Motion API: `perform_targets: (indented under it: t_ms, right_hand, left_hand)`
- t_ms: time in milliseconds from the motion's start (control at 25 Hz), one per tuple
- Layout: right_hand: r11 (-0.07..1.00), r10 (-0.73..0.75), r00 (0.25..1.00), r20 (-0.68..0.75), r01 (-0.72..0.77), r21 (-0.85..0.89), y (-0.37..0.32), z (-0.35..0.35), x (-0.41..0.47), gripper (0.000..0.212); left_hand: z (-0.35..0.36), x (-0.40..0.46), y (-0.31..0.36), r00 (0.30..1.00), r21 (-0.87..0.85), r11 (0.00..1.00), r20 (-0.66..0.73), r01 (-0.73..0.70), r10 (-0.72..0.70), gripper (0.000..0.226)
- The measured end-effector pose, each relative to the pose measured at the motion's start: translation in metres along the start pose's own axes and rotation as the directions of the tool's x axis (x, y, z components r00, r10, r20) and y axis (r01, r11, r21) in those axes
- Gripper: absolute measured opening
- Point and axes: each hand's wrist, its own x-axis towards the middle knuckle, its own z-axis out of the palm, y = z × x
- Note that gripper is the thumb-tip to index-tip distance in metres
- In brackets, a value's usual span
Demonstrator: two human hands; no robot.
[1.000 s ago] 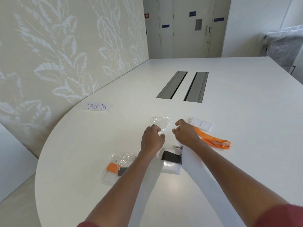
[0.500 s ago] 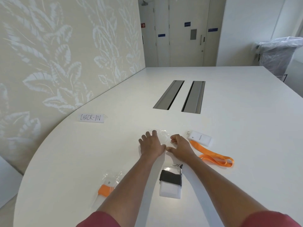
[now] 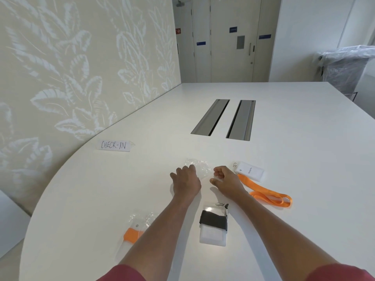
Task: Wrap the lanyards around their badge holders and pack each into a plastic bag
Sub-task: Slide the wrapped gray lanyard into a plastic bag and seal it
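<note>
My left forearm [image 3: 146, 242] hides part of the bagged orange-wrapped badge holder [image 3: 133, 234]; its card print is unreadably small.

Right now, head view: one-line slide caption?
Both hands, left hand and right hand, at a clear crinkled plastic bag; black-lanyard-wrapped badge holder waits nearby.

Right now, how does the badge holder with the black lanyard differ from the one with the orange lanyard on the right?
The black lanyard is wound tightly around its badge holder; the orange lanyard trails loose from its badge holder. The black-wrapped holder lies between the forearms, the orange one beyond the right hand. Both lie unbagged on the table.
</note>
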Motion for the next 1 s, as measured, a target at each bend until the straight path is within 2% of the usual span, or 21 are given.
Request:
perform_targets:
  t_ms: [160, 360, 520, 640, 760, 880, 1000]
  right_hand:
    - [0.999, 0.026, 1.000, -0.006, -0.025, 0.023, 0.000, 0.000, 0.002, 0.035]
    - [0.947, 0.186, 0.982, -0.013, -0.176, 0.269, -0.014, -0.013, 0.006, 0.027]
    - [0.821, 0.283, 0.956, 0.075, -0.282, 0.496, -0.034, -0.025, -0.007, 0.047]
    - [0.802, 0.290, 0.951, 0.109, -0.304, 0.515, -0.038, -0.029, -0.022, 0.032]
    - [0.820, 0.260, 0.961, 0.097, -0.273, 0.503, -0.038, -0.031, -0.038, 0.012]
    - [0.847, 0.235, 0.971, 0.041, -0.225, 0.481, -0.039, -0.031, -0.056, 0.010]
    - [0.849, 0.230, 0.973, -0.015, -0.193, 0.493, -0.043, -0.028, -0.071, 0.009]
  left_hand:
    - [-0.007, -0.008, -0.004, 1.000, 0.049, 0.999, -0.023, -0.012, 0.013, 0.028]
    - [-0.023, -0.017, -0.006, 0.986, -0.018, 0.998, -0.161, -0.054, 0.051, 0.023]
    - [-0.032, -0.031, -0.008, 0.946, -0.120, 0.980, -0.301, -0.161, 0.119, 0.015]
    - [-0.031, -0.047, -0.014, 0.924, -0.140, 0.962, -0.341, -0.233, 0.174, 0.014]
    - [-0.031, -0.062, -0.020, 0.928, -0.183, 0.947, -0.317, -0.263, 0.196, 0.010]
    - [-0.034, -0.078, -0.021, 0.943, -0.277, 0.924, -0.276, -0.264, 0.187, 0.008]
    - [-0.042, -0.090, -0.012, 0.935, -0.351, 0.897, -0.319, -0.269, 0.156, 0.011]
